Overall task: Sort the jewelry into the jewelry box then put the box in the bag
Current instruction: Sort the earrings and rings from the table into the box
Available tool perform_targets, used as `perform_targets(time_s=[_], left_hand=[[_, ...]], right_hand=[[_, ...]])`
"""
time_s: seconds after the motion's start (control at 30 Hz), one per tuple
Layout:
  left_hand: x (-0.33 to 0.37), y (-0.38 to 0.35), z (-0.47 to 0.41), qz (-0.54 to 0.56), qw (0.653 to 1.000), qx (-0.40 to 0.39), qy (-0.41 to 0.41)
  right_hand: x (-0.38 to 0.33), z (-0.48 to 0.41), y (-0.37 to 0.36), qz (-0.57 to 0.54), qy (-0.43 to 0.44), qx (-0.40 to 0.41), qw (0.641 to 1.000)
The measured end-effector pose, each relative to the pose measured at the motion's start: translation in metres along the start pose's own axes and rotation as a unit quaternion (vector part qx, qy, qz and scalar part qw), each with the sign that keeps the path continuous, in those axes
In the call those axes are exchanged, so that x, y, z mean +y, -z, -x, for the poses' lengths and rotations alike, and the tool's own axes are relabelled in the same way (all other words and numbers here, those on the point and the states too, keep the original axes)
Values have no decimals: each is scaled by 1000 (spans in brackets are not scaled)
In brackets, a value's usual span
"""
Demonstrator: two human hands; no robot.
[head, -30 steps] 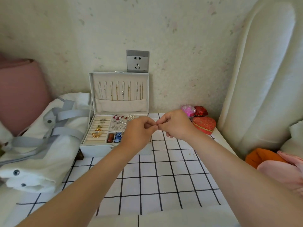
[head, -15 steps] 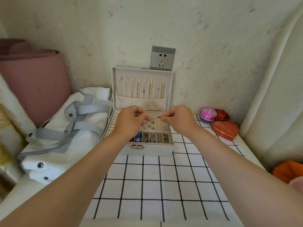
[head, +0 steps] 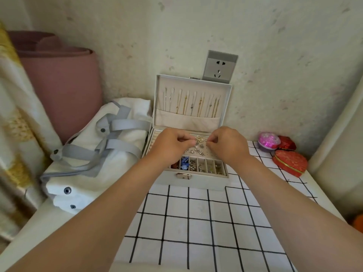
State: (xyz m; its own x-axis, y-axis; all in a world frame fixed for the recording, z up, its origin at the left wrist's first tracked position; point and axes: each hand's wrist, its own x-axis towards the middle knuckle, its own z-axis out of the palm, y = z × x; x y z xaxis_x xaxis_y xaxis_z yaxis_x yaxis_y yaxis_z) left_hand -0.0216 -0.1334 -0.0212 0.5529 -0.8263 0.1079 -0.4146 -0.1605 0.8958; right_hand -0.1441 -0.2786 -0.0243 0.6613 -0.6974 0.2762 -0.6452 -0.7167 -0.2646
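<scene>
Left fingers (head: pixel 191 143) and right fingers (head: pixel 211 142) curled, thumb and forefinger tips nipped together; whether anything lies between them is too small to tell. Left hand (head: pixel 170 147) and right hand (head: pixel 228 147) hover knuckles-up, near each other but apart, over the perforated earring panel (head: pixel 202 152) of the open jewelry box (head: pixel 196 182): pale grey, rectangular, lid upright, thin chains (head: pixel 196 107) hung inside. Box sits on black-grid cloth (head: pixel 196 222) on the bench (head: pixel 49 228); soft white bag (head: pixel 94 154), grey straps, just beside it on the left.
</scene>
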Motion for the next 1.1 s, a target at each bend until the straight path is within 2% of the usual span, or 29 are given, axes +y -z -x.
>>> perform_targets(time_s=[0.17,0.4,0.6,0.77,0.93,1.1], left_hand=[[1,0,-1,-23,999,-39,1],[3,-5,0,5,1000,-18,-1],[10,-5,1,39,999,18,5],[15,-10,2,69,997,35,-17],[16,-14,0,87,994,71,11],[17,-15,0,85,995,41,13]], right_hand=[[-2,0,2,19,26,-12,999],[4,4,9,-29,45,-54,997],[1,-3,32,-198,13,-36,979],[-14,5,50,-344,13,-145,928],[-14,9,50,-371,-1,-137,919],[-10,11,48,-345,-1,-124,931]])
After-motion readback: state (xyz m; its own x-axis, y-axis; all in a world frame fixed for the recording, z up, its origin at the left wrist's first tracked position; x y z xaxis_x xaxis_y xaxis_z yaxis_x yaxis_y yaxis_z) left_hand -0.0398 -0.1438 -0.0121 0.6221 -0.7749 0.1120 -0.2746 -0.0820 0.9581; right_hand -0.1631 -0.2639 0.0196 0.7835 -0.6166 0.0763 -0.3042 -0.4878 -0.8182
